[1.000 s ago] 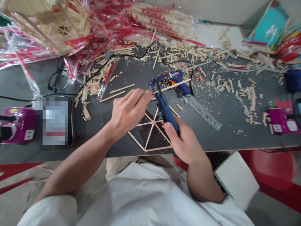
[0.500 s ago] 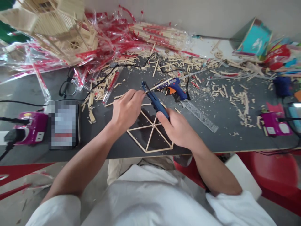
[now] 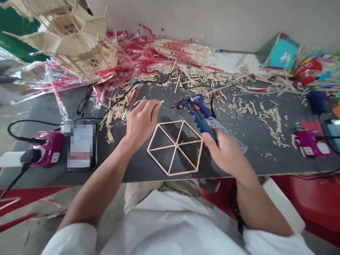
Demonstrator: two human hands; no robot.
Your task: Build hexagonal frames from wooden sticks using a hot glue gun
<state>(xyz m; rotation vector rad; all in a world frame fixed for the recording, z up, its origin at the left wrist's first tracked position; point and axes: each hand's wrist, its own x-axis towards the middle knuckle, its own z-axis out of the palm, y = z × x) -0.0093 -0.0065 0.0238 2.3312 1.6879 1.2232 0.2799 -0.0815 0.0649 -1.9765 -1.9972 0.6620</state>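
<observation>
Partly covered: clear ruler (image 3: 218,125), behind right hand (image 3: 228,150) wrapped around blue tool (image 3: 202,123); stick (image 3: 162,102), mostly hidden, pinched by fingers of left hand (image 3: 141,121), knuckles up.

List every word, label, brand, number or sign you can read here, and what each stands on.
No text can be read with certainty.
Phone: screen blurred into blocks, unreadable.
Glue gun: pale label, too small to read.
Teal box: white marking, too blurred to read.
Red packet: pale marking, too blurred to read.
</observation>
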